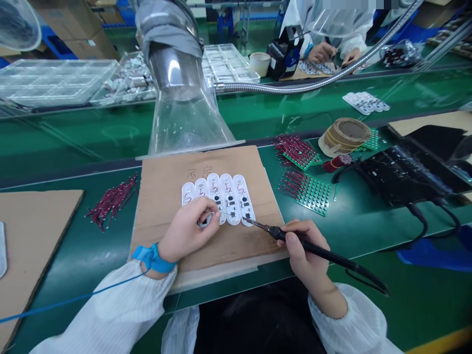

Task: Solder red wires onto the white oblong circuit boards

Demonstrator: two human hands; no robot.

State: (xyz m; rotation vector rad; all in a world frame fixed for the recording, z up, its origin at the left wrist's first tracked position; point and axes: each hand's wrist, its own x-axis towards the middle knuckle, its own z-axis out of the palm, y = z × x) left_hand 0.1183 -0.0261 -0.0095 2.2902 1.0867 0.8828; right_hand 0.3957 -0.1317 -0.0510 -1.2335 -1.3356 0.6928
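A row of several small white circuit boards (230,196) with red wires lies on a brown cardboard sheet (162,196). My left hand (190,227), with a blue wrist strap, is closed in a pinch on a thin coil of solder wire (205,221) at the near end of the boards. My right hand (304,248) grips a black soldering iron (324,253) like a pen. Its tip touches the near end of the rightmost board.
A clear fume hood (184,113) stands just behind the cardboard. Red wire pieces (112,200) lie left; green boards with red wires (308,191), a tape roll (344,135) and a black soldering station (405,172) sit right. Another person works across the green belt (332,51).
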